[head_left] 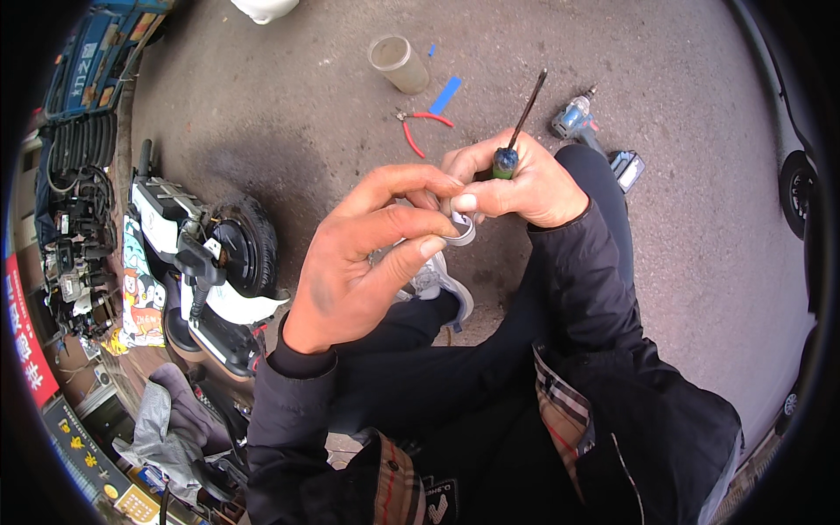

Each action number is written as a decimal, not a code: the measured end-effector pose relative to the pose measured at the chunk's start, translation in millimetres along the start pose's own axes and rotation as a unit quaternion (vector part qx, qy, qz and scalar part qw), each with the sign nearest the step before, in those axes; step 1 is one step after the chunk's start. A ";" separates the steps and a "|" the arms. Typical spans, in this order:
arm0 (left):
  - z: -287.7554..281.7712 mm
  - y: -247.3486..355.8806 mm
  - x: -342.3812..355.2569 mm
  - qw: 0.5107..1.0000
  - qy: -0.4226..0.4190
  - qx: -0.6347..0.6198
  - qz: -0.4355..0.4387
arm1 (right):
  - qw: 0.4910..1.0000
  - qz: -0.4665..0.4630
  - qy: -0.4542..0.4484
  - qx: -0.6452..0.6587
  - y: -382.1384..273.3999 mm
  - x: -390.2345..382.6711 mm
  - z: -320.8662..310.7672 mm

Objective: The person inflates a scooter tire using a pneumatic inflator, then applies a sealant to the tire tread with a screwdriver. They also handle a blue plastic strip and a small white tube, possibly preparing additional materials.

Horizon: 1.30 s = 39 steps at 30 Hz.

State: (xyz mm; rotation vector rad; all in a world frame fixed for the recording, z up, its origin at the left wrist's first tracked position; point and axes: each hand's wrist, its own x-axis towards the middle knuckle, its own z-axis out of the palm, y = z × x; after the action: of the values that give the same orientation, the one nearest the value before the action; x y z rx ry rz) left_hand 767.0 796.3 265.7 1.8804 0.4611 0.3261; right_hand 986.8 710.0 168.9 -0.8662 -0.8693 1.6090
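My left hand [350, 258] is closed, its thumb and fingers pinching a small whitish ring-shaped piece [464, 234] in front of my lap. Against the upper side of that piece, the thumb and fingers of my right hand [547, 188] press close to the left fingertips. A screwdriver [506, 164] with a green and dark handle is tucked in my right hand, its dark shaft pointing up and away. What lies between the touching fingertips is partly hidden. Below the ring, a white shoe [446, 284] shows on the ground.
Red-handled pliers [433, 116], a blue strip [445, 95] and a cloudy cylindrical container [404, 70] are on the pavement ahead. A blue power drill [573, 118] lies beyond my right knee. At left stands a white scooter [232, 306]; a car wheel [798, 194] shows far right.
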 end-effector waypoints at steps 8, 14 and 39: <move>9.8 -0.4 4.2 0.955 0.061 0.256 0.137 | 0.998 0.011 0.025 0.059 -0.5 2.6 6.9; 15.1 -5.4 1.2 0.932 0.082 0.304 0.182 | 0.997 -0.023 0.049 0.060 9.1 -1.7 6.4; 33.0 -14.2 -4.3 0.926 0.160 0.237 0.247 | 0.988 -0.074 0.031 0.134 32.1 -3.4 7.1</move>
State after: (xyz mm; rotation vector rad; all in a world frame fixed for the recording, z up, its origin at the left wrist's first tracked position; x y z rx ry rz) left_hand 775.3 771.3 241.0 2.4233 0.2873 0.9378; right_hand 966.7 700.4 144.5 -0.6434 -0.6386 1.5194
